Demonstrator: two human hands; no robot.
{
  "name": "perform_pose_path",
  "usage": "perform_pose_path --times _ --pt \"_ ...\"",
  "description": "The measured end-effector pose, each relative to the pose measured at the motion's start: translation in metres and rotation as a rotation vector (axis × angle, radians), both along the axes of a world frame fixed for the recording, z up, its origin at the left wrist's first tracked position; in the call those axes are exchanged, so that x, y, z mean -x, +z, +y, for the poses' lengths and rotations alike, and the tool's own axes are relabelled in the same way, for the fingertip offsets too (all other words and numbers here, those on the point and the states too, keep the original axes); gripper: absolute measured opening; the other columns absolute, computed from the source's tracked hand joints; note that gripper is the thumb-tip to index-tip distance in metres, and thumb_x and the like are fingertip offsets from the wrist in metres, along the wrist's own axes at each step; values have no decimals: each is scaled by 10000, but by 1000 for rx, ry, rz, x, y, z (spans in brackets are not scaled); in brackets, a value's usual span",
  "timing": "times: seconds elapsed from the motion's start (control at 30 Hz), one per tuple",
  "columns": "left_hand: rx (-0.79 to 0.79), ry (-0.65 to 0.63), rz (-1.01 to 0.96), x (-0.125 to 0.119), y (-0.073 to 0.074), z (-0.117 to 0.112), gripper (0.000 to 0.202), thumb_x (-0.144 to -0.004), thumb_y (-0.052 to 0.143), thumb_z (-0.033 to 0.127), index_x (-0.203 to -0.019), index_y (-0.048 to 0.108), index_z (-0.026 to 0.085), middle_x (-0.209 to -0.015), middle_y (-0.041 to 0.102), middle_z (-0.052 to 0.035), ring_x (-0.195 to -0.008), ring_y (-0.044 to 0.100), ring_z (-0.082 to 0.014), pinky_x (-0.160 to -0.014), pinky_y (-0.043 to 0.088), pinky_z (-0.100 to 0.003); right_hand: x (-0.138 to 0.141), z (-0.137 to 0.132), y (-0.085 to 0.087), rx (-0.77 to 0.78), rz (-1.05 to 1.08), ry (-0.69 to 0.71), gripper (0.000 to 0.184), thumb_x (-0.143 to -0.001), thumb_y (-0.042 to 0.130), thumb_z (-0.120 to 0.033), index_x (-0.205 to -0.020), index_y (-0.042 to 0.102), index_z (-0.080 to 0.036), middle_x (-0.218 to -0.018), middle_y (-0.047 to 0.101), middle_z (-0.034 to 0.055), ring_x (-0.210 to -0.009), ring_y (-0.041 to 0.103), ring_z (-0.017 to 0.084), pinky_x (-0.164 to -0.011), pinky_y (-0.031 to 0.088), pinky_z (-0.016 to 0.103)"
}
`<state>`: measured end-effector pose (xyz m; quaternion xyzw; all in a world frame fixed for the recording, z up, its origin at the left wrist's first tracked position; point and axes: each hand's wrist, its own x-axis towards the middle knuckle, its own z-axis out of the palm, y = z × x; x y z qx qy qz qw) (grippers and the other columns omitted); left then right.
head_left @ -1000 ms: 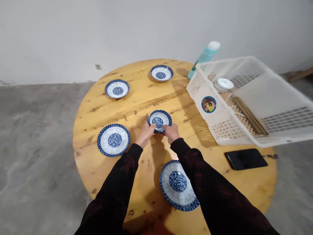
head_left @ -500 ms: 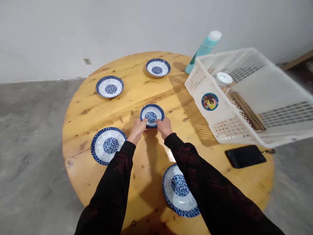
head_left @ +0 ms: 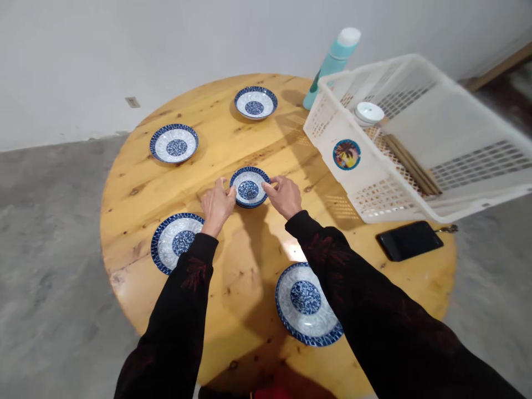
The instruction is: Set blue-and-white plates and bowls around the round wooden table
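Observation:
A small stack of blue-and-white plates (head_left: 248, 189) sits near the middle of the round wooden table (head_left: 233, 310). My left hand (head_left: 218, 206) is at the stack's left side, its thumb tip at the rim and its index finger apart from it. On the other side is my right hand (head_left: 285, 196), thumb and forefinger spread at the right rim. Neither hand is closed round the stack; its underside is hidden. Close to my left wrist lies a larger patterned plate (head_left: 166, 244), partly covered by my sleeve. Another large plate (head_left: 305, 299) lies beside my right forearm.
Two more patterned plates, one at the far left (head_left: 174, 143) and one at the back (head_left: 255, 103), rest on the table. On the right stands a white plastic basket (head_left: 374, 191) holding white bowls (head_left: 369, 113) and chopsticks (head_left: 411, 165). A teal bottle (head_left: 331, 66) and a black phone (head_left: 409, 241) are near it.
My hands have moved apart from the front of the small plate stack to its two sides, their grip loosened. The whole view has shifted slightly.

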<state>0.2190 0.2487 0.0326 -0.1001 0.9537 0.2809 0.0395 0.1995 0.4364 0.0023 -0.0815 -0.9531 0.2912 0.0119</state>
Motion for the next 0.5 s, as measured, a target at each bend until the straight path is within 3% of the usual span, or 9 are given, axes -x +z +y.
perform_pose_path --times 0.13,0.27,0.4,0.5 --pt "102 -71 10 4 5 10 400 -920 537 305 -1300 619 215 -1041 754 -113 -1043 680 -327 -899 484 -425 6 -1 -8 -31 66 14 248 -866 565 -353 -981 691 -173 -839 736 130 -938 680 365 -855 513 470" --pt "132 -81 39 12 5 19 364 -904 539 221 -1248 651 181 -994 744 -110 -1028 666 -315 -892 469 -433 6 1 -7 -13 110 66 211 -932 501 -328 -1007 633 -182 -939 716 107 -1030 653 326 -939 492 489" --pt "76 -69 172 14 14 24 327 -843 611 165 -1151 697 233 -854 722 -48 -944 668 -282 -837 459 -400 -4 4 23 -52 8 14 140 -928 525 -205 -1042 595 -163 -969 690 62 -990 628 235 -960 470 405" --pt "1 -136 313 -2 26 25 348 -843 611 140 -1141 698 298 -693 632 16 -760 646 -212 -728 447 -353 -23 17 48 10 74 -16 55 -873 563 -155 -911 576 -192 -787 609 -19 -770 551 150 -811 461 297"
